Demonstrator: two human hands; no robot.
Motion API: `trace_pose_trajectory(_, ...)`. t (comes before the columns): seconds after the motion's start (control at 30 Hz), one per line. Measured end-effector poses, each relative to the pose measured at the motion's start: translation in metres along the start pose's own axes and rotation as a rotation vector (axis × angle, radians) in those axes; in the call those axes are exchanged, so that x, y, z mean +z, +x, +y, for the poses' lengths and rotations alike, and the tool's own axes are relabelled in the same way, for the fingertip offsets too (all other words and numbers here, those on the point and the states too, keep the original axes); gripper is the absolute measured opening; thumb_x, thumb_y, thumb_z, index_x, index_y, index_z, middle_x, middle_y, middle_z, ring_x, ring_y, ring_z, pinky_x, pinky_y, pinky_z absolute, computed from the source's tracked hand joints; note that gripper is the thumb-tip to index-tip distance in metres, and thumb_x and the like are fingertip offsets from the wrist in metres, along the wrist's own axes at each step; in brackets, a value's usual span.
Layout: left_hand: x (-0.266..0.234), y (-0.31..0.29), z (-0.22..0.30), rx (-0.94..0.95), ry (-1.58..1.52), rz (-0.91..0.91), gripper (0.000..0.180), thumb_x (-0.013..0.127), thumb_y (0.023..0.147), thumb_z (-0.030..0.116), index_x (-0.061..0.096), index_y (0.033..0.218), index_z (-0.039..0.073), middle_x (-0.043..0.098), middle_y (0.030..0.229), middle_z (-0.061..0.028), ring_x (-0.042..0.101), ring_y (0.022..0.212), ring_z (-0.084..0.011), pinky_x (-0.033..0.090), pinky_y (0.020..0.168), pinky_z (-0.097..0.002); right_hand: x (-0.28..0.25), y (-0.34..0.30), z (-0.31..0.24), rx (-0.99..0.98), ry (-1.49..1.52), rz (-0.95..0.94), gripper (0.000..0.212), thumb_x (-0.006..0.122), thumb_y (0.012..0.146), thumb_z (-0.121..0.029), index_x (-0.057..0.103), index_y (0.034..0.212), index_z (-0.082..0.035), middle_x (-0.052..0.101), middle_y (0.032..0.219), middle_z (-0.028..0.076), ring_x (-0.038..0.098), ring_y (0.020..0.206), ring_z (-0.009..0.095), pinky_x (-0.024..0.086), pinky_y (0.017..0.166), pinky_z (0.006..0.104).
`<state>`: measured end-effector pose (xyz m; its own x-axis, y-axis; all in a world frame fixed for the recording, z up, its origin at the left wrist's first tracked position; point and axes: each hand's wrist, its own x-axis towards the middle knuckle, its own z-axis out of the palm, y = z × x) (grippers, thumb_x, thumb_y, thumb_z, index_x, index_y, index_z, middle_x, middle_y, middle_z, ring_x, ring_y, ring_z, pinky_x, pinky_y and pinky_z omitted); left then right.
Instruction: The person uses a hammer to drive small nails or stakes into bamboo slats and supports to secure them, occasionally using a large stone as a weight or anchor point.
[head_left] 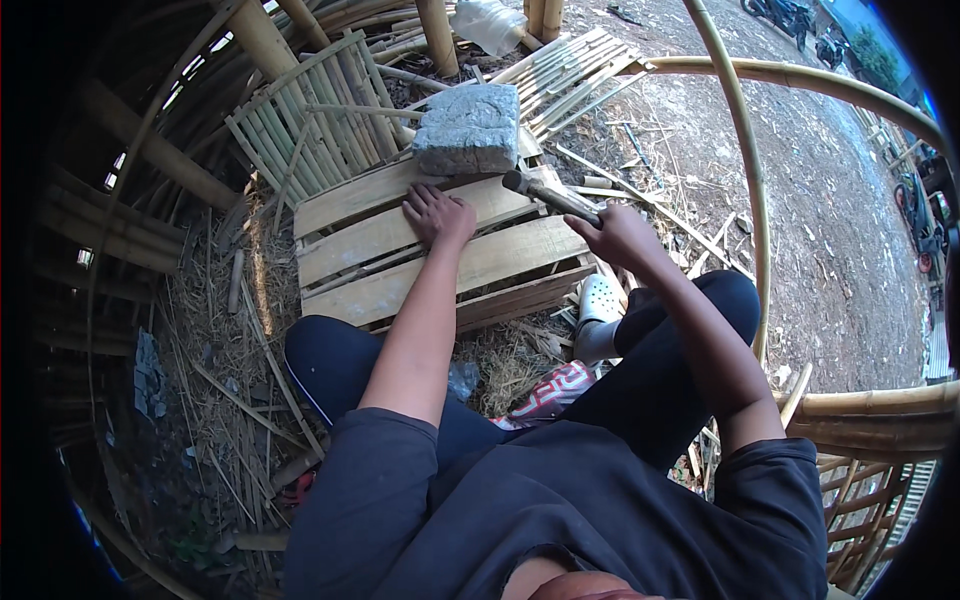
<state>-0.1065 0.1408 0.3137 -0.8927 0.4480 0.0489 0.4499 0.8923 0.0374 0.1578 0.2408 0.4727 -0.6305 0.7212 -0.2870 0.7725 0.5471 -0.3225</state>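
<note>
A low crate-like stand of pale wooden slats [400,255] lies in front of me, with narrow gaps between its boards. My left hand [438,215] rests palm down on the slats, fingers spread, close to a rough grey stone block [467,125] that sits on the far side. My right hand [620,236] is closed around a short, thick, stick-like tool [553,195]. Its dark blunt end points up and left, over the slats beside the block. Whether that end is a hammer head, I cannot tell.
Bamboo slat panels [325,115] lean beyond the stand, with another slat panel [575,75] at the far right. A bent bamboo pole [745,150] rises on the right. Straw and bamboo scraps [225,330] cover the ground. A red and white bag [550,393] lies between my legs.
</note>
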Motion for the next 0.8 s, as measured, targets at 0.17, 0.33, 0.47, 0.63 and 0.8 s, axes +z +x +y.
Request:
trace_pose_trajectory(0.17, 0.003, 0.008, -0.004, 0.000, -0.085, 0.049, 0.073, 0.041, 0.097, 0.033, 0.028, 0.158, -0.005, 0.026, 0.168, -0.0177, 0.018, 0.157, -0.0315, 0.006, 0.127, -0.0516, -0.025, -0.020, -0.028, -0.202, 0.244, 0.150, 0.072, 0.060, 0.096, -0.062, 0.070, 0.078, 0.007, 0.065, 0.066, 0.023, 0.068, 0.064, 0.039, 0.052, 0.065, 0.0507)
trace_pose_trajectory(0.33, -0.004, 0.000, 0.011, 0.023, -0.079, 0.020, 0.071, 0.039, 0.100, 0.035, 0.028, 0.158, -0.004, 0.026, 0.168, -0.0161, 0.018, 0.157, -0.0290, 0.009, 0.128, -0.0486, 0.036, 0.001, 0.027, -0.016, -0.010, 0.118, 0.064, 0.061, 0.097, -0.056, 0.074, 0.090, 0.007, 0.071, 0.078, 0.027, 0.072, 0.076, 0.042, 0.056, 0.072, 0.0499)
trace_pose_trajectory(0.47, 0.003, 0.002, 0.005, 0.020, -0.057, 0.039, 0.071, 0.040, 0.099, 0.035, 0.030, 0.156, -0.006, 0.026, 0.167, -0.0185, 0.019, 0.157, -0.0302, 0.009, 0.128, -0.0480, 0.005, 0.004, 0.020, 0.156, 0.098, 0.074, 0.067, 0.061, 0.097, -0.058, 0.074, 0.091, 0.008, 0.072, 0.080, 0.026, 0.074, 0.075, 0.039, 0.056, 0.070, 0.0473)
trace_pose_trajectory(0.63, 0.000, 0.005, -0.003, -0.008, -0.036, 0.024, 0.071, 0.040, 0.099, 0.035, 0.030, 0.157, -0.004, 0.027, 0.167, -0.0166, 0.017, 0.158, -0.0294, 0.009, 0.128, -0.0476, -0.046, -0.028, -0.031, -0.136, 0.276, 0.138, 0.068, 0.060, 0.098, -0.059, 0.070, 0.079, 0.006, 0.064, 0.061, 0.019, 0.069, 0.061, 0.034, 0.053, 0.062, 0.0466)
trace_pose_trajectory(0.8, 0.008, 0.008, -0.001, 0.034, -0.106, 0.049, 0.073, 0.041, 0.098, 0.034, 0.029, 0.157, -0.006, 0.026, 0.168, -0.0183, 0.015, 0.158, -0.0310, 0.006, 0.128, -0.0499, 0.013, 0.001, -0.009, -0.151, 0.012, 0.084, 0.070, 0.060, 0.096, -0.062, 0.072, 0.081, 0.005, 0.070, 0.075, 0.024, 0.071, 0.072, 0.041, 0.056, 0.069, 0.0505)
